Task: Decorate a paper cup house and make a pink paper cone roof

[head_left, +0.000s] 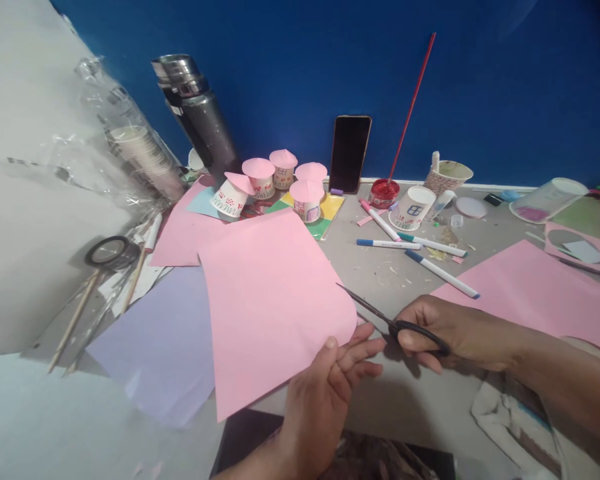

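Holding: your left hand (325, 383), palm turned up, thumb laid on the near right corner of the pink sheet (270, 287), fingers loosely spread and reaching past its rounded edge. Your right hand (445, 333), curled closed around the handle of the black scissors (391, 325). Position of sheet: ahead and to the left of both hands, long axis running away from you, partly over the purple sheet (155, 353). Nearer hand: the left, in contact; the right stands apart, just beyond the sheet's right side. Governing relation: the scissors slant forward and left, tips at or just beside the sheet's right edge, above the rounded corner; whether they touch, you cannot tell. Hard to make out: whether the blades are parted, as they read as a single dark line. Hidden: the sheet's underside and some right fingertips behind the handle. Cut off: your left forearm at the bottom border, your right at the side. Unclear: a printed item (515, 420) beside your right forearm.
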Demonstrator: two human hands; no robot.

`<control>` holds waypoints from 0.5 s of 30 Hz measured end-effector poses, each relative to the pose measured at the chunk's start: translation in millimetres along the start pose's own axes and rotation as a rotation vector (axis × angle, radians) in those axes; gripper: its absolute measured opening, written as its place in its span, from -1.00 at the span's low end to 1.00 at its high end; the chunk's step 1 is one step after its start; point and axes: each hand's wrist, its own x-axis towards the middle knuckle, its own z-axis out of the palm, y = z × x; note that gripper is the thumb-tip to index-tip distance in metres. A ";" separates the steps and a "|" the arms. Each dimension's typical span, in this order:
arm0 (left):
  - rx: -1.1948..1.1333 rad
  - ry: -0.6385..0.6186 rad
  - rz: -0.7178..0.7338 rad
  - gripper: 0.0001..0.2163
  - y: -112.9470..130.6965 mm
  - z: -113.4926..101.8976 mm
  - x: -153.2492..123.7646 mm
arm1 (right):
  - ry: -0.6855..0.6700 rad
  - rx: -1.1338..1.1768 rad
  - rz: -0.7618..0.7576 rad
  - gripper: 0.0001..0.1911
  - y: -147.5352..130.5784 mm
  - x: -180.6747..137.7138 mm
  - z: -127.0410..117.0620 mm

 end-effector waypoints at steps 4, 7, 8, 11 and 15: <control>-0.011 -0.010 0.000 -0.67 -0.4 -1.5 0.7 | -0.010 -0.009 -0.007 -0.41 0.8 1.5 -3.0; -0.007 -0.019 -0.007 -0.66 -0.9 -2.8 1.5 | -0.019 -0.034 -0.020 -0.37 -0.9 1.9 -3.8; -0.006 -0.018 -0.009 -0.66 -0.9 -3.2 1.4 | -0.022 -0.041 -0.022 -0.36 -1.9 1.6 -3.8; -0.023 -0.012 -0.001 -0.69 0.0 -5.2 -0.6 | -0.028 -0.049 -0.018 -0.33 -5.2 -1.1 -2.5; -0.087 -0.043 0.073 -0.71 4.6 -10.3 -9.5 | -0.026 -0.080 -0.034 -0.30 -5.1 -8.1 4.6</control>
